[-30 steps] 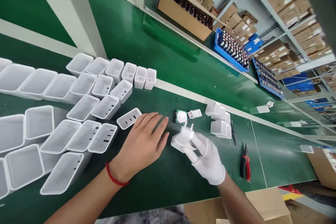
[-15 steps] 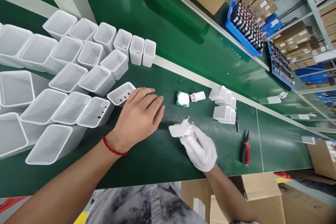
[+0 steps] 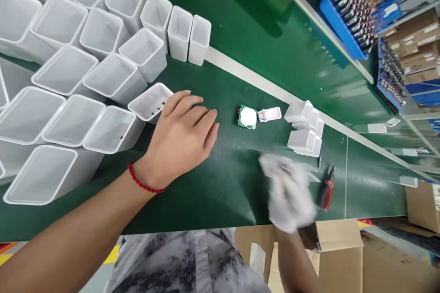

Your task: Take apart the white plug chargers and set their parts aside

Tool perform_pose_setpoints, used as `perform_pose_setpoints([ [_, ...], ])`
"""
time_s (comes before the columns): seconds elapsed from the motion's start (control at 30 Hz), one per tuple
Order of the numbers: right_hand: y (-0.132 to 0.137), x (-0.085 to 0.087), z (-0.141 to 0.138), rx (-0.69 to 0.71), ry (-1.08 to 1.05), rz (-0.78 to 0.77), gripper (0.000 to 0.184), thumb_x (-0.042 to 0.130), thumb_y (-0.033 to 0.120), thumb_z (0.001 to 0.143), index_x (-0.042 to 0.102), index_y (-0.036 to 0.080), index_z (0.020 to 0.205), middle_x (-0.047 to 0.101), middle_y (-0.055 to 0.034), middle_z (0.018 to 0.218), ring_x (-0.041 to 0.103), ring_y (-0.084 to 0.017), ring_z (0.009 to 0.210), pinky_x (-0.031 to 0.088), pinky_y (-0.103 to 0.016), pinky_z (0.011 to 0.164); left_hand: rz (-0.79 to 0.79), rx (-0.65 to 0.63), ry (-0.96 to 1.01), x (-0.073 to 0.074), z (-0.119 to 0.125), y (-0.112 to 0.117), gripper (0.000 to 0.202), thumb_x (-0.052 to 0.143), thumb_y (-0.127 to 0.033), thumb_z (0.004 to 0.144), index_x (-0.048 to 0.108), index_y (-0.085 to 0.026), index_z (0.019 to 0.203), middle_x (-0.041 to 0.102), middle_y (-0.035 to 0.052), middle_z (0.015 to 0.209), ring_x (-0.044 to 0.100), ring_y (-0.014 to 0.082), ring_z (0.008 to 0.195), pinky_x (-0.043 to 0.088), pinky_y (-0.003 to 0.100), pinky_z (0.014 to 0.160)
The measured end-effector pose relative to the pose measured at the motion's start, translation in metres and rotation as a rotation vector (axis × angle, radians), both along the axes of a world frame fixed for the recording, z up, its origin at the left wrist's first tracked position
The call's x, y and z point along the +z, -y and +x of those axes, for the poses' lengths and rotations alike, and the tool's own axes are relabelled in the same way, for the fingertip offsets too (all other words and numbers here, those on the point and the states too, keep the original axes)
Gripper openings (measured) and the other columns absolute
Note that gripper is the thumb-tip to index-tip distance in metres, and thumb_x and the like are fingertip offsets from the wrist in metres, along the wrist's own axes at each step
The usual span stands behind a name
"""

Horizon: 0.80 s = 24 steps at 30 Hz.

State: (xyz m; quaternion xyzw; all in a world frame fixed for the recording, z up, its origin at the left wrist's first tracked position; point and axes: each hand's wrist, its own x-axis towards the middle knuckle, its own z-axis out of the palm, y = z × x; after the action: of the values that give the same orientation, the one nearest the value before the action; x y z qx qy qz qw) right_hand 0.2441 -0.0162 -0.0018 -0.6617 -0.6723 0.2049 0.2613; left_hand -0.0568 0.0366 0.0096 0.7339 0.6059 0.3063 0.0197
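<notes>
My left hand (image 3: 182, 135), bare and with a red cord at the wrist, hovers palm down with its fingers apart. It holds nothing visible and is nearest to a white plastic case with dark slots (image 3: 150, 103), whose right end it partly covers. My right hand (image 3: 291, 194), in a white glove, is smeared by motion over the bench. From its fingers juts a pale, blurred white plastic piece (image 3: 267, 165); its details cannot be made out. Beyond the hands lies a green circuit board (image 3: 248, 116) with a white round part on it, joined by wires to a small white cover (image 3: 270, 114).
Open white cases (image 3: 63, 71) stand in rows at the left. Several small white cases (image 3: 304, 141) cluster at the right, near red-handled pliers (image 3: 327, 190). Blue trays (image 3: 343, 18) of wired parts sit on the ledge. A cardboard box (image 3: 338, 252) is below the bench edge.
My right hand has moved to the right with the white plastic piece. The view has shifted a little; my left hand keeps nearly the same pose beside the slotted case.
</notes>
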Motion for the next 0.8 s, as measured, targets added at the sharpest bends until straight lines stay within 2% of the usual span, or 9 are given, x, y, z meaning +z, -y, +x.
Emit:
perform_pose_setpoints([
  [0.1,-0.01,0.006,-0.008,-0.135,-0.007,0.152,0.014,0.069,0.033,0.081,0.073,0.028,0.094,0.069,-0.0084,0.114,0.066,-0.033,0.104,0.055,-0.047,0.083,-0.003,-0.007,0.027,-0.001,0.0,0.0,0.021,0.05,-0.021,0.088,0.068,-0.016,0.098,0.071,0.0055,0.085,0.062,0.0287,0.106,0.039,0.054,0.106],
  [0.23,-0.037,0.03,-0.021,-0.325,-0.374,0.255,0.028,0.067,0.034,0.083,0.069,0.026,0.11,0.071,-0.0053,0.112,0.068,-0.026,0.101,0.055,-0.045,0.088,0.085,0.017,0.026,0.008,-0.004,0.002,0.02,0.056,-0.02,0.084,0.067,-0.02,0.101,0.072,0.0053,0.094,0.061,0.03,0.111,0.036,0.057,0.111],
  [0.33,-0.059,0.052,-0.029,-0.344,-0.758,0.136,0.03,0.07,0.036,0.081,0.07,0.025,0.109,0.068,-0.0049,0.118,0.067,-0.024,0.105,0.056,-0.042,0.09,0.108,0.143,-0.011,0.015,-0.011,0.005,0.027,0.059,-0.022,0.083,0.065,-0.017,0.108,0.066,0.0095,0.116,0.049,0.038,0.126,0.029,0.065,0.111],
  [0.4,-0.069,0.061,-0.034,-0.292,-0.886,0.013,0.03,0.069,0.037,0.082,0.069,0.026,0.109,0.067,-0.0042,0.121,0.067,-0.022,0.104,0.058,-0.038,0.087,0.045,0.227,-0.001,0.017,-0.015,0.007,0.029,0.057,-0.022,0.083,0.065,-0.014,0.109,0.06,0.0135,0.128,0.04,0.0437,0.132,0.027,0.07,0.109],
  [0.5,-0.078,0.066,-0.039,-0.247,-0.936,-0.095,0.031,0.066,0.037,0.084,0.066,0.029,0.114,0.066,-0.002,0.121,0.066,-0.018,0.103,0.058,-0.032,0.085,-0.02,0.272,0.039,0.016,-0.019,0.009,0.03,0.054,-0.02,0.082,0.066,-0.011,0.108,0.056,0.0183,0.133,0.046,0.0457,0.128,0.035,0.068,0.104],
  [0.67,-0.094,0.067,-0.051,-0.199,-0.928,-0.153,0.034,0.062,0.041,0.086,0.059,0.035,0.119,0.058,0.0016,0.132,0.062,-0.015,0.109,0.057,-0.031,0.087,-0.088,0.237,0.159,0.015,-0.022,0.01,0.041,0.048,-0.014,0.083,0.062,-0.025,0.12,0.055,0.0057,0.138,0.053,0.0378,0.123,0.038,0.059,0.107],
  [0.73,-0.11,0.067,-0.054,-0.127,-0.876,-0.117,0.034,0.062,0.042,0.085,0.059,0.031,0.117,0.057,-0.0014,0.132,0.062,-0.017,0.109,0.056,-0.035,0.086,-0.052,0.185,0.126,0.012,-0.02,0.011,0.039,0.046,-0.012,0.083,0.063,-0.021,0.117,0.059,0.0106,0.131,0.058,0.0373,0.116,0.043,0.058,0.101],
  [0.8,-0.139,0.067,-0.059,-0.068,-0.735,0.028,0.033,0.062,0.041,0.084,0.06,0.024,0.112,0.061,-0.0058,0.123,0.063,-0.021,0.105,0.056,-0.039,0.085,0.002,0.089,0.066,0.008,-0.014,0.011,0.036,0.046,-0.008,0.083,0.064,-0.014,0.114,0.061,0.0165,0.127,0.063,0.0354,0.109,0.05,0.053,0.093],
])
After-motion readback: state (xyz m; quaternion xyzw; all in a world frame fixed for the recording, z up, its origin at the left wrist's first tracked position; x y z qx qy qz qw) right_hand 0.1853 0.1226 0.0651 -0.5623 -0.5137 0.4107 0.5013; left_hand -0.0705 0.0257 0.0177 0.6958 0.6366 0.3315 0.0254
